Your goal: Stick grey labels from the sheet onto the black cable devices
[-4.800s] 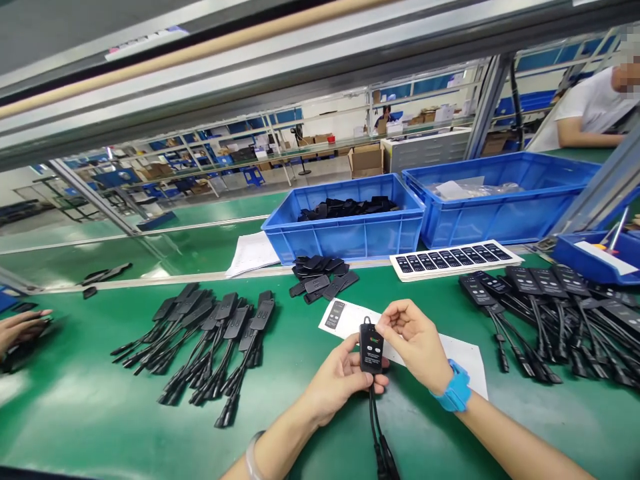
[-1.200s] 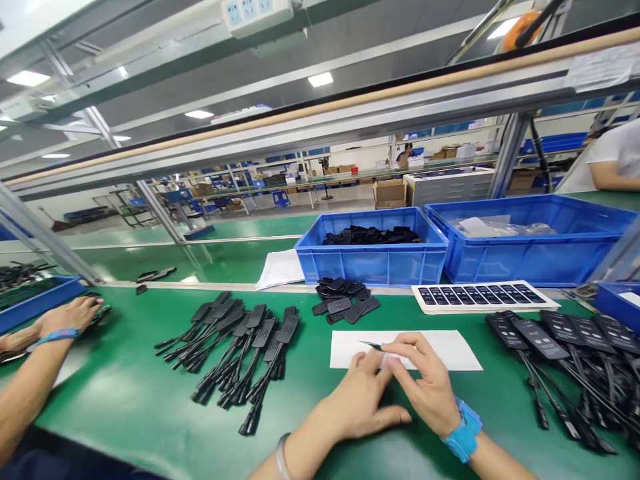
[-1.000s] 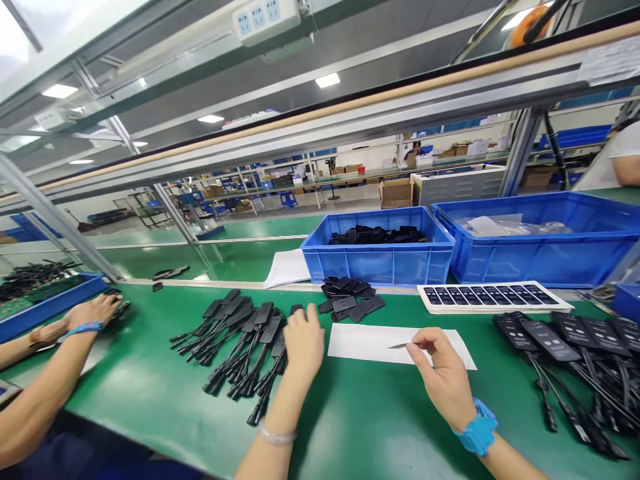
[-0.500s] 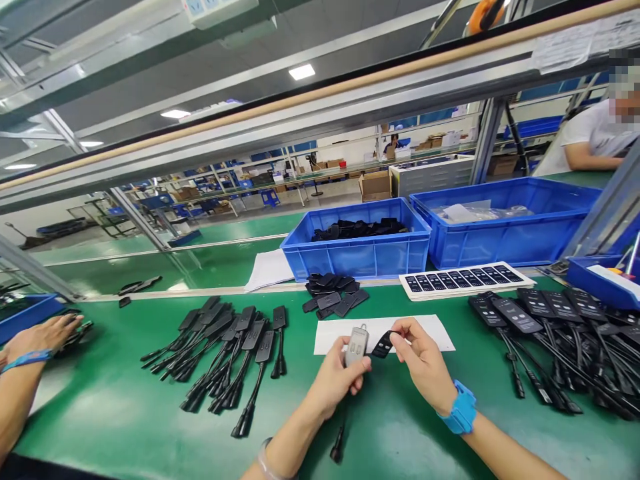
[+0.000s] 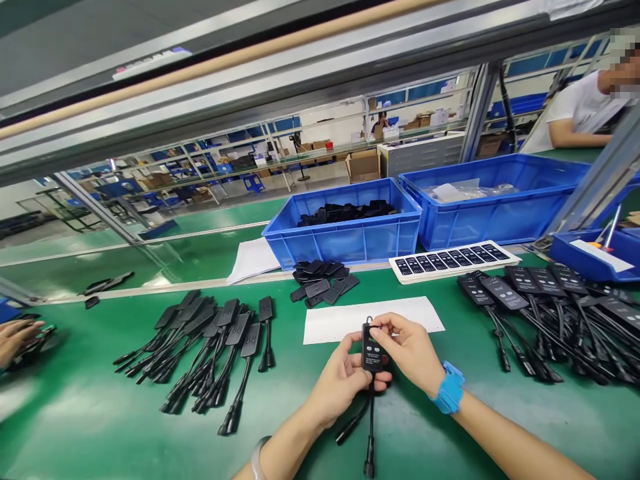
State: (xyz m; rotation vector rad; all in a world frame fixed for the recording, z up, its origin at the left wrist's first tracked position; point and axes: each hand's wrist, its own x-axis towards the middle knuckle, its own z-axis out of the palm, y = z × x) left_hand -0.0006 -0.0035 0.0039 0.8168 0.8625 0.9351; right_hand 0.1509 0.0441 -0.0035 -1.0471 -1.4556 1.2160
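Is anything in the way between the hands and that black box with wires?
Nothing that I can see. The left hand has its grip around the small black rectangular box with dangling cables, and the right hand touches its upper front. The white rectangular paper sheet lies behind the box, not in between.

One held device (image 5: 373,360), one white strip (image 5: 327,328), two large bins (image 5: 345,244).

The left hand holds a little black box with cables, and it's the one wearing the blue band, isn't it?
No, the right hand wears the blue band, as the head view shows. The left hand does hold a little black box with cables.
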